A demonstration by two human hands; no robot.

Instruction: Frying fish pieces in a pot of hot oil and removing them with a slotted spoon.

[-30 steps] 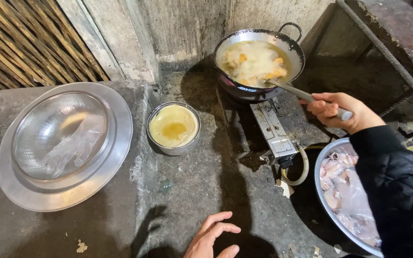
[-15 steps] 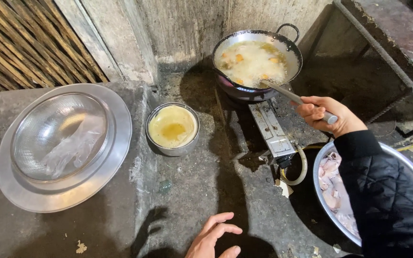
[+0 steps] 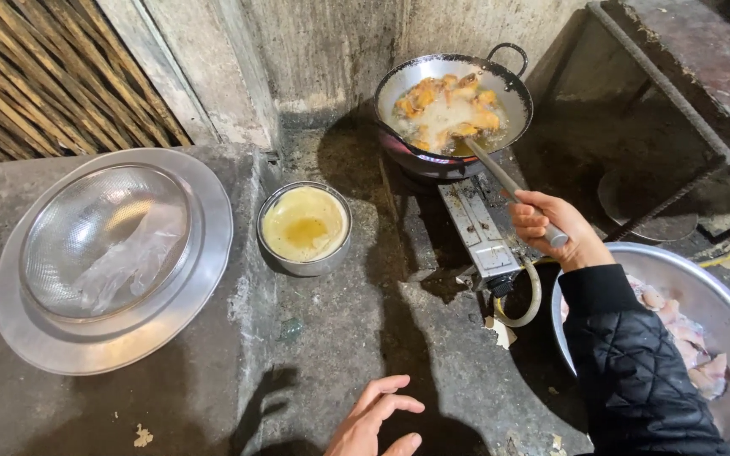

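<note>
My right hand has its fingers wrapped tight around the end of a long metal ladle handle, whose far end dips into the wok of bubbling oil and golden fried pieces at the back of the surface. My left hand hovers low in view, fingers spread wide and holding nothing, just above the concrete surface. I judge the ladle stiff and fairly light, but likely slick with grease and hot toward the bowl, so the grip belongs at the far end of the handle, where it sits now. The wok rests on a small gas stove, a hose looping from its front. Beside the stove stands a small steel bowl of yellow liquid; well to the left, a mesh strainer with a clear plastic bag inside sits on a wide metal tray. A large basin of raw meat pieces lies under my right sleeve. Rough, stained walls and a bamboo slat screen close in the corner.
</note>
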